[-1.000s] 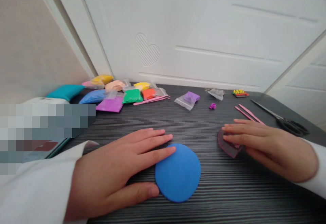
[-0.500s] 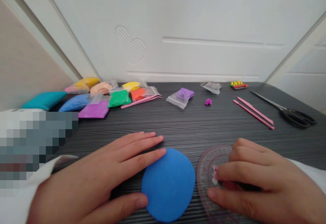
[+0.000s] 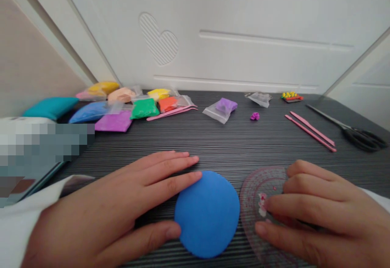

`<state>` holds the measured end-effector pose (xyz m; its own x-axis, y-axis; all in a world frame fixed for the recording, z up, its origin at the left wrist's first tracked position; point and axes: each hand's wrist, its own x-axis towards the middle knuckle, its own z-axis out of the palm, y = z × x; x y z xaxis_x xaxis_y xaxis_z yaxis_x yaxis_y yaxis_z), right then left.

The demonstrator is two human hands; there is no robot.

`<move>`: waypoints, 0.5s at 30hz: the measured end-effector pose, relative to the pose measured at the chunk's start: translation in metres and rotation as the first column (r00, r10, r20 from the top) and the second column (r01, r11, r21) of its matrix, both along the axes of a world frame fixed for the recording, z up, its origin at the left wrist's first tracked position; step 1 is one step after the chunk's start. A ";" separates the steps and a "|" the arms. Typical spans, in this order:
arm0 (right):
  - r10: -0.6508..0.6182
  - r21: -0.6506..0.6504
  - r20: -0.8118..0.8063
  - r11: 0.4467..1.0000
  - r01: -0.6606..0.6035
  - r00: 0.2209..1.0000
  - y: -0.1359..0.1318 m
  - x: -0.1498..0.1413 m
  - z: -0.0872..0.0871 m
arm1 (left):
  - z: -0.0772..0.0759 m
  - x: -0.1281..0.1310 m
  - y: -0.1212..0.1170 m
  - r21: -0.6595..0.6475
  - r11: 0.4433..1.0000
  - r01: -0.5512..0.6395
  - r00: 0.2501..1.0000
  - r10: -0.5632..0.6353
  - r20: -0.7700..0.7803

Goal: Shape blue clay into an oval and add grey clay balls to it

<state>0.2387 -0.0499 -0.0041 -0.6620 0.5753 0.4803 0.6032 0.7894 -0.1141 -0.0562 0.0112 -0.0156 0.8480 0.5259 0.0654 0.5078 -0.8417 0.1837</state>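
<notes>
Protractor (image 3: 262,207) closer to clay disc (image 3: 207,214)

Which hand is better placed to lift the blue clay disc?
Probably the left hand: its fingers and thumb already flank the blue clay disc. The right hand rests on a see-through pink protractor beside the disc.

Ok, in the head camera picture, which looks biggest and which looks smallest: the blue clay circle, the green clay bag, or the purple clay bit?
Largest to smallest:
1. blue clay circle
2. green clay bag
3. purple clay bit

The circle is nearer the camera, so it may not really be bigger than the bag.
</notes>
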 end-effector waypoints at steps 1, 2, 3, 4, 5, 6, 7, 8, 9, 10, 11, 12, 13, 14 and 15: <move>0.015 0.019 -0.002 1.000 -0.015 1.000 -0.001 0.001 -0.001 | 0.001 -0.001 0.001 0.008 1.000 0.017 0.998 -0.016 -0.056; 0.028 0.043 -0.005 0.999 -0.028 1.000 -0.001 0.002 -0.002 | 0.002 -0.002 0.002 0.014 0.999 0.031 0.995 -0.029 -0.099; 0.043 0.063 -0.002 0.997 -0.043 0.999 -0.002 0.004 -0.004 | 0.003 -0.002 0.002 0.017 0.999 0.034 0.992 -0.032 -0.122; 0.058 0.082 0.002 0.995 -0.058 0.998 -0.003 0.005 -0.005 | 0.003 -0.003 0.002 0.021 0.999 0.031 0.992 -0.028 -0.120; 0.068 0.095 0.008 0.993 -0.069 0.998 -0.003 0.007 -0.006 | 0.003 -0.003 0.002 0.023 0.999 0.027 0.992 -0.024 -0.122; 0.071 0.098 0.018 0.993 -0.073 0.997 -0.004 0.008 -0.006 | 0.003 -0.004 0.002 0.027 0.999 0.022 0.992 -0.018 -0.124; 0.072 0.096 0.027 0.993 -0.075 0.997 -0.004 0.008 -0.007 | 0.003 -0.004 0.002 0.030 0.999 0.022 0.992 -0.018 -0.126; 0.072 0.090 0.035 0.993 -0.075 0.997 -0.004 0.009 -0.007 | 0.002 -0.005 0.002 0.032 0.999 0.020 0.992 -0.016 -0.123; 0.070 0.086 0.037 0.994 -0.073 0.997 -0.004 0.009 -0.007 | 0.002 -0.005 0.002 0.032 0.999 0.018 0.993 -0.014 -0.118; 0.066 0.082 0.036 0.994 -0.069 0.997 -0.004 0.010 -0.007 | 0.001 -0.006 0.002 0.030 0.999 0.017 0.994 -0.013 -0.110; 0.063 0.081 0.033 0.995 -0.066 0.997 -0.004 0.010 -0.006 | 0.001 -0.006 0.002 0.028 1.000 0.014 0.995 -0.011 -0.101; 0.058 0.079 0.031 0.995 -0.060 0.998 -0.004 0.010 -0.006 | 0.001 -0.006 0.002 0.028 1.000 0.014 0.995 -0.011 -0.094; 0.053 0.073 0.037 0.996 -0.056 0.998 -0.004 0.010 -0.006 | 0.001 -0.006 0.002 0.028 1.000 0.015 0.996 -0.012 -0.089; 0.050 0.067 0.043 0.996 -0.052 0.998 -0.004 0.010 -0.006 | 0.001 -0.005 0.002 0.026 1.000 0.012 0.998 -0.010 -0.060; 0.048 0.059 0.049 0.997 -0.051 0.998 -0.005 0.010 -0.006 | 0.001 -0.005 0.002 0.019 1.000 0.006 1.000 -0.006 -0.012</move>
<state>0.2489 -0.0545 -0.0099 -0.7116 0.5124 0.4806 0.5670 0.8228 -0.0377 -0.0608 0.0133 -0.0142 0.8520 0.5195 0.0652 0.5048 -0.8480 0.1613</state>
